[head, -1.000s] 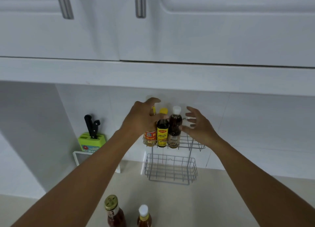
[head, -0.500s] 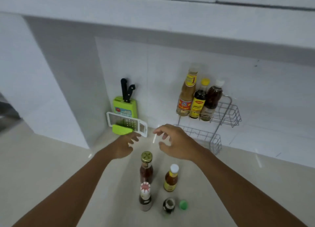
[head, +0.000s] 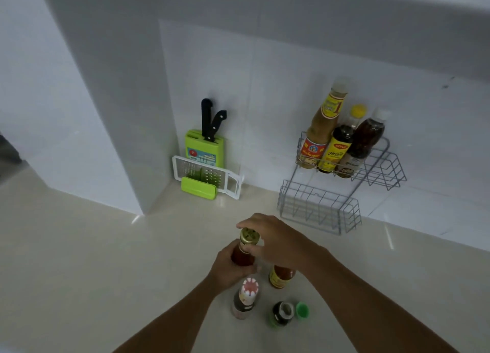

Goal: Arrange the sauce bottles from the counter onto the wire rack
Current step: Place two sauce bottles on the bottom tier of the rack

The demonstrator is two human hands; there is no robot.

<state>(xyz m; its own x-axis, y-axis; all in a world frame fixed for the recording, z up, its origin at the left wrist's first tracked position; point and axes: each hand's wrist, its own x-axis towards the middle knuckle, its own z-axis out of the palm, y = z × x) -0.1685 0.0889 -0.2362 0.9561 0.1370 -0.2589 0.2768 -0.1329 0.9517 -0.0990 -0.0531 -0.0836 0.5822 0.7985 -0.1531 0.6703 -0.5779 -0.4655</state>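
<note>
Nearest on the worktop (head: 79,273), three bottles are standing waiting: a red-and-white-capped bottle (head: 245,298), a dark bottle (head: 282,313) with its green cap (head: 302,310) sitting loose beside it, and an orange-sauce bottle (head: 281,275) partly hidden under the right wrist. Just beyond, the left hand (head: 229,269) is wrapping closed around the body of the gold-capped red sauce bottle (head: 245,249), while the right hand (head: 275,242) is pinching its cap from above; probably a two-handed hold to keep it upright for the lift. Farther back, the wire rack (head: 342,190) is standing against the wall, its top tier holding three bottles (head: 339,143) packed to the left, leaving free space on the right, and its lower tier bare. Half a second ago both hands were hovering open above the bottles; now they're gripping this one, and the camera is sitting closer.
</note>
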